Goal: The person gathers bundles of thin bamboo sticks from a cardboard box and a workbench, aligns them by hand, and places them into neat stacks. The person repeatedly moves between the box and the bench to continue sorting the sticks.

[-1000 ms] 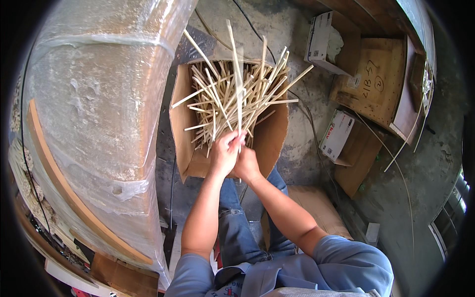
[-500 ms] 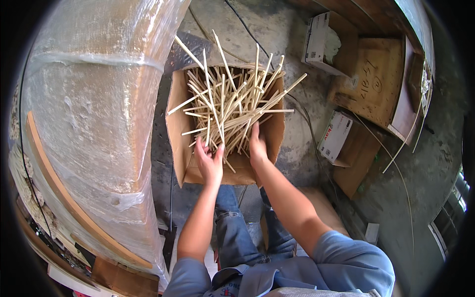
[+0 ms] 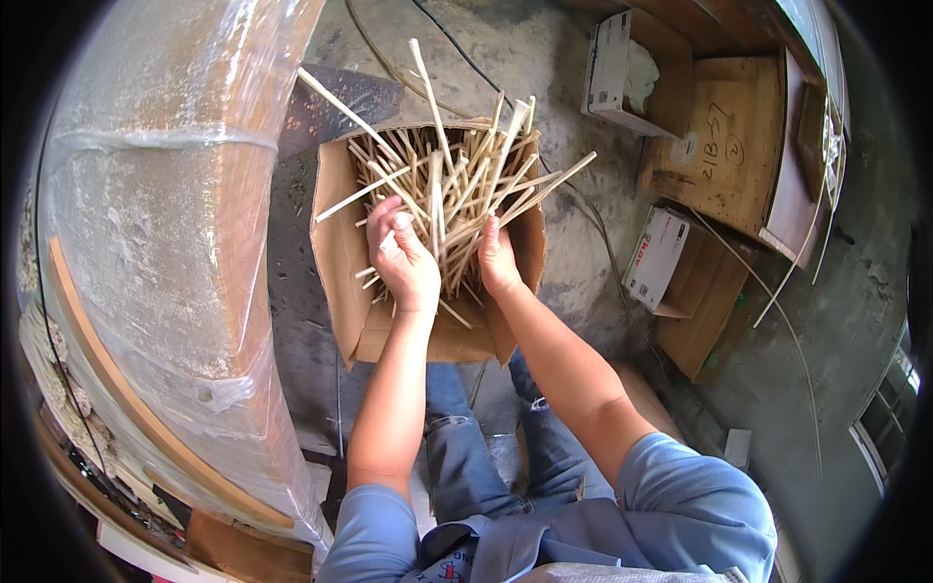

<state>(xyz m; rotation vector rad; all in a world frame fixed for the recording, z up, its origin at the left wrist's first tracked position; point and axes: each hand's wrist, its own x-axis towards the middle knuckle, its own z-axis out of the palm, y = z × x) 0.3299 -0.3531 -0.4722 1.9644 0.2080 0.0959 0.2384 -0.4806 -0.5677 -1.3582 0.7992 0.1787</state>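
Note:
A cardboard box (image 3: 335, 257) stands open in front of my legs, heaped with thin pale wooden sticks (image 3: 459, 199) that point every way. Several of them jut past the rim. Inside the box, my left hand (image 3: 403, 260) is curled against the left side of the bundle, its thumb up. On the opposite side my right hand (image 3: 497, 260) presses in, also thumb up, with its fingertips hidden among the sticks. Between them the two hands clasp a loose bunch.
A tall plastic-wrapped stack (image 3: 165, 194) rises close on the left. Small cartons (image 3: 656, 257) and a wooden board with handwriting (image 3: 724, 146) lie on the right. Cables (image 3: 603, 233) cross the concrete floor, and a long thin strip (image 3: 792, 340) bends along the right side.
Both hands have moved farther into the box, away from me. My left hand has turned and curled round the sticks; the bunch between the hands has shifted and some sticks stand steeper.

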